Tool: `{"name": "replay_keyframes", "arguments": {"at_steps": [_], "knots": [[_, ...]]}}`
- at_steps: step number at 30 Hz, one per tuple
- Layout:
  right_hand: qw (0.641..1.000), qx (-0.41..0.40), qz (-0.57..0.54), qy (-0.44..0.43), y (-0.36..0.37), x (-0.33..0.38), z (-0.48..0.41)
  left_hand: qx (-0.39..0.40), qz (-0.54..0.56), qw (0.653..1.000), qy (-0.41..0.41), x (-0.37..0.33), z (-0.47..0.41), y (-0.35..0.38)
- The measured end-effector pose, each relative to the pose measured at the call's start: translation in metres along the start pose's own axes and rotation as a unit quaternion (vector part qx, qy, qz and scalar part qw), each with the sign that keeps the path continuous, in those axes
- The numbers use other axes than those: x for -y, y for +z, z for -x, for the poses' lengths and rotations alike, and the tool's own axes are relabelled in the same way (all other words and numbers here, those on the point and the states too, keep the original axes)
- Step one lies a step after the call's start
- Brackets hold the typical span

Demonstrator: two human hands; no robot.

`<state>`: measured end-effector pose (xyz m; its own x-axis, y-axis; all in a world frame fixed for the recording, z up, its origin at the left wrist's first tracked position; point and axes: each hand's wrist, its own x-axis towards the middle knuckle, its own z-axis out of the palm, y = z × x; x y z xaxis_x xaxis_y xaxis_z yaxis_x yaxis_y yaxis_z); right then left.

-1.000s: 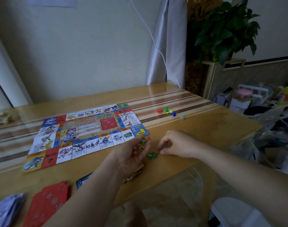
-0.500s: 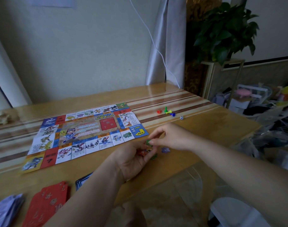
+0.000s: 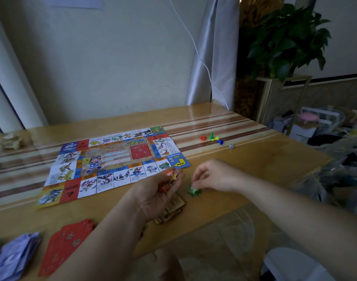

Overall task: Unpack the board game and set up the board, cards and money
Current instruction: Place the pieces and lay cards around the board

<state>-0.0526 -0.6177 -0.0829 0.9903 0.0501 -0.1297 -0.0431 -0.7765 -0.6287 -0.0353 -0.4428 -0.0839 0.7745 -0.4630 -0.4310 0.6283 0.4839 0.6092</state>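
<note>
The wooden surface carries everything. The game board lies flat and unfolded at ten o'clock from the hands. At seven o'clock, near the front edge, a fanned stack of red cards sits just beside a heap of purple money. The left hand, palm up and cupped, holds orange and yellow tokens off the board's near right corner, above a tan card stack. At three o'clock from it, the right hand pinches green tokens resting on the surface. Coloured pawns and a white die sit at one o'clock, well apart from the hands.
</note>
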Motion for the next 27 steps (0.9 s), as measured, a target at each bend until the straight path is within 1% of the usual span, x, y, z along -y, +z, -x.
{"name": "replay_keyframes", "arguments": {"at_steps": [2, 4, 5, 6, 8, 10, 12, 16, 19, 20, 21, 24, 27], "knots": [[0.998, -0.049, 0.028, -0.019, 0.005, 0.0, -0.004, 0.0, -0.013, 1.0, -0.002, 0.0, 0.001, 0.0], [0.994, -0.102, -0.007, -0.039, 0.001, 0.004, -0.005, 0.008, -0.022, 1.0, -0.01, 0.002, 0.002, 0.001], [0.993, -0.106, -0.03, -0.049, -0.002, 0.008, -0.004, 0.015, -0.023, 1.0, -0.015, 0.002, 0.003, 0.002], [0.993, -0.095, -0.043, -0.062, -0.004, 0.012, -0.004, 0.022, -0.024, 0.999, -0.02, 0.003, 0.003, 0.004], [0.995, -0.055, -0.032, -0.079, -0.006, 0.02, -0.005, 0.032, -0.028, 0.999, -0.034, 0.005, 0.005, 0.009], [0.996, -0.024, -0.03, -0.077, -0.008, 0.022, -0.006, 0.035, -0.023, 0.998, -0.049, 0.007, 0.005, 0.012], [0.995, -0.006, -0.066, -0.07, -0.009, 0.022, -0.008, 0.047, -0.001, 0.997, -0.061, 0.009, 0.006, 0.014], [0.992, 0.001, -0.111, -0.053, -0.011, 0.018, -0.011, 0.06, 0.01, 0.996, -0.058, 0.01, 0.007, 0.015], [0.983, -0.02, -0.171, -0.057, -0.017, 0.022, -0.008, 0.045, 0.012, 0.998, -0.053, 0.01, 0.005, 0.014], [0.982, -0.01, -0.176, -0.065, -0.02, 0.026, -0.005, 0.038, 0.02, 0.998, -0.054, 0.01, 0.004, 0.014], [0.984, 0.013, -0.161, -0.073, -0.022, 0.03, -0.001, 0.032, 0.031, 0.998, -0.054, 0.009, 0.002, 0.014], [0.992, 0.08, -0.055, -0.081, -0.018, 0.042, 0.009, 0.037, 0.041, 0.997, -0.053, 0.01, -0.002, 0.014], [0.994, 0.066, 0.013, -0.083, -0.01, 0.047, 0.011, 0.042, 0.038, 0.997, -0.05, 0.012, -0.005, 0.013]]}}
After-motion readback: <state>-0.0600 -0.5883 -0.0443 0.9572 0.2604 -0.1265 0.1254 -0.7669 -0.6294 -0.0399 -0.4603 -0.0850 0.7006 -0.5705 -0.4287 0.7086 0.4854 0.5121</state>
